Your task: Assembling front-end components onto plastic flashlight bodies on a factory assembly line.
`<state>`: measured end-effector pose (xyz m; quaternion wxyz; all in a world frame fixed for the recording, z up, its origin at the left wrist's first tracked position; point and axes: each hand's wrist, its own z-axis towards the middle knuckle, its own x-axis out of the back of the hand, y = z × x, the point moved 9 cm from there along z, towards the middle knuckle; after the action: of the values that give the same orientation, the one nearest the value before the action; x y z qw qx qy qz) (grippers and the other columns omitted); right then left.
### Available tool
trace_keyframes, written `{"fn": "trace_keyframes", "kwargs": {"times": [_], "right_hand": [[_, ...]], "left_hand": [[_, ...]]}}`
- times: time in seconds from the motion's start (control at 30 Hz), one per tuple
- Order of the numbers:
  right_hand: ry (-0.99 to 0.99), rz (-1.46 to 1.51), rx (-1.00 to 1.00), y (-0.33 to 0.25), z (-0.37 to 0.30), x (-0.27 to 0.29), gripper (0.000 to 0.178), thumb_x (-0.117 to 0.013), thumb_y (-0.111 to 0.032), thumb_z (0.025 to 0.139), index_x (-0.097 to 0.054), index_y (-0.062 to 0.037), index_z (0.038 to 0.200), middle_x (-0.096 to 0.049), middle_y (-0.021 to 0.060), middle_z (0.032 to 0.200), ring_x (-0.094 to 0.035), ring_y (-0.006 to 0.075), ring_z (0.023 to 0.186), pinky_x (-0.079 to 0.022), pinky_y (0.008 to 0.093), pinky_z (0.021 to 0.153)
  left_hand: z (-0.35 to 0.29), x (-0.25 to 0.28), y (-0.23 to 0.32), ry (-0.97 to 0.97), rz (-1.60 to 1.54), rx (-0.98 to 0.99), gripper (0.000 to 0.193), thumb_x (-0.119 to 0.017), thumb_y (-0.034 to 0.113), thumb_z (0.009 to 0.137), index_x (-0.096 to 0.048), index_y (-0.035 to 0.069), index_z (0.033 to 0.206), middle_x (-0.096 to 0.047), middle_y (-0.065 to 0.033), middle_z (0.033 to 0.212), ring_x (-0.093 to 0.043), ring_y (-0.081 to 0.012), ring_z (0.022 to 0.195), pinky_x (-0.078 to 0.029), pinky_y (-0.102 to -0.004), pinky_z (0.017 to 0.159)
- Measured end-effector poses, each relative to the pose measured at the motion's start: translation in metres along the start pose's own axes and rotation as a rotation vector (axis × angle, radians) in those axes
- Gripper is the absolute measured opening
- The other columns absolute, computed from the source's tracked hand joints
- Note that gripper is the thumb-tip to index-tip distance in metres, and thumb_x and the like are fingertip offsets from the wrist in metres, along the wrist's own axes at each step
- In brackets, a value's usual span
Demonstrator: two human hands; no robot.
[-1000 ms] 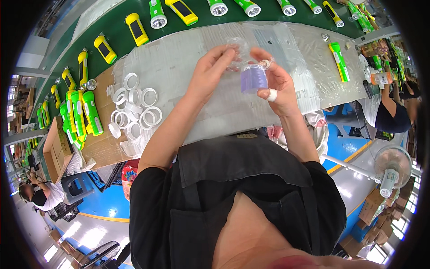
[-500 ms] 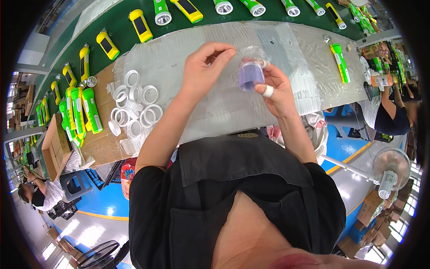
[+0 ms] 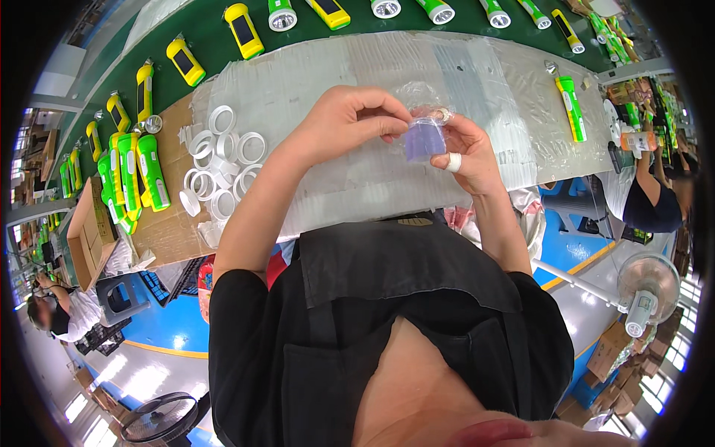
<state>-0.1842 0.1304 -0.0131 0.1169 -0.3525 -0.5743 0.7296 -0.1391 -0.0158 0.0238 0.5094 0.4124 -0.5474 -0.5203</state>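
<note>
Over the middle of the table, my right hand (image 3: 474, 158) grips a clear, purple-tinted stack of plastic pieces (image 3: 424, 143), with finger and thumb at its right side. White tape wraps the thumb and a fingertip. Crinkled clear plastic film (image 3: 423, 97) rises around the top of the stack. My left hand (image 3: 348, 125) is closed in a pinch at the stack's upper left edge; what lies between its fingertips is too small to make out. Several white plastic rings (image 3: 252, 147) lie in a loose heap on the table left of my left forearm.
Yellow solar-panel flashlights (image 3: 243, 31) and green ones (image 3: 282, 15) line the far edge. More green flashlights (image 3: 151, 173) are piled at left, by an open cardboard box (image 3: 91, 231). One green flashlight (image 3: 571, 108) lies at right. A fan (image 3: 646, 290) and co-workers (image 3: 652, 190) are beyond the table.
My left hand has moved right and down, from apart to the edge of the purple-tinted stack. My right hand has shifted slightly right and down with the stack, which has turned a little.
</note>
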Motion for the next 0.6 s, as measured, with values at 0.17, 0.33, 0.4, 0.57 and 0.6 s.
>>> {"fn": "trace_keyframes", "kwargs": {"times": [0.17, 0.33, 0.4, 0.57, 0.6], "right_hand": [[-0.088, -0.036, -0.042, 0.004, -0.002, -0.004, 0.058, -0.078, 0.006, 0.067, -0.06, -0.0004, 0.122, -0.058, 0.0141, 0.127, -0.059, 0.0236, 0.113, -0.048, 0.0398, 0.099], [-0.003, 0.011, -0.119, 0.012, -0.006, 0.006, 0.057, -0.079, 0.004, 0.069, -0.058, 0.0002, 0.122, -0.06, 0.0106, 0.122, -0.059, 0.0218, 0.111, -0.048, 0.0395, 0.098], [0.041, 0.037, -0.141, 0.014, -0.006, 0.01, 0.057, -0.08, 0.003, 0.069, -0.058, 0.0003, 0.121, -0.061, 0.0094, 0.12, -0.059, 0.0212, 0.11, -0.048, 0.0394, 0.098], [0.101, -0.077, -0.026, 0.006, -0.005, 0.007, 0.052, -0.081, 0.004, 0.067, -0.06, -0.0007, 0.114, -0.06, 0.0083, 0.117, -0.06, 0.0211, 0.109, -0.048, 0.0389, 0.099], [0.102, -0.078, -0.023, 0.007, -0.006, 0.008, 0.052, -0.081, 0.004, 0.067, -0.06, -0.0007, 0.114, -0.06, 0.0083, 0.117, -0.06, 0.0211, 0.109, -0.048, 0.0389, 0.099]], "left_hand": [[0.001, -0.006, -0.006, -0.145, -0.146, 0.047, 0.007, -0.062, 0.003, 0.089, -0.067, -0.001, 0.092, -0.066, -0.0053, 0.087, -0.061, -0.0119, 0.075, -0.051, -0.0263, 0.069], [0.001, -0.012, -0.012, -0.11, -0.083, 0.023, 0.003, -0.06, 0.001, 0.09, -0.06, -0.001, 0.093, -0.062, -0.0046, 0.082, -0.061, -0.0124, 0.075, -0.05, -0.0271, 0.068], [-0.003, -0.015, -0.006, -0.022, 0.05, -0.029, 0.003, -0.058, 0.002, 0.091, -0.058, 0.0, 0.094, -0.062, -0.0056, 0.082, -0.061, -0.014, 0.074, -0.049, -0.0279, 0.068], [-0.006, -0.019, 0.006, 0.216, 0.248, -0.273, 0.003, -0.051, 0.003, 0.094, -0.05, 0.001, 0.095, -0.059, -0.0096, 0.082, -0.06, -0.0198, 0.071, -0.049, -0.0309, 0.068], [-0.005, -0.02, 0.0, 0.207, 0.276, -0.22, 0.003, -0.05, 0.004, 0.095, -0.049, 0.001, 0.097, -0.059, -0.0102, 0.082, -0.06, -0.0208, 0.071, -0.049, -0.0317, 0.067]]}}
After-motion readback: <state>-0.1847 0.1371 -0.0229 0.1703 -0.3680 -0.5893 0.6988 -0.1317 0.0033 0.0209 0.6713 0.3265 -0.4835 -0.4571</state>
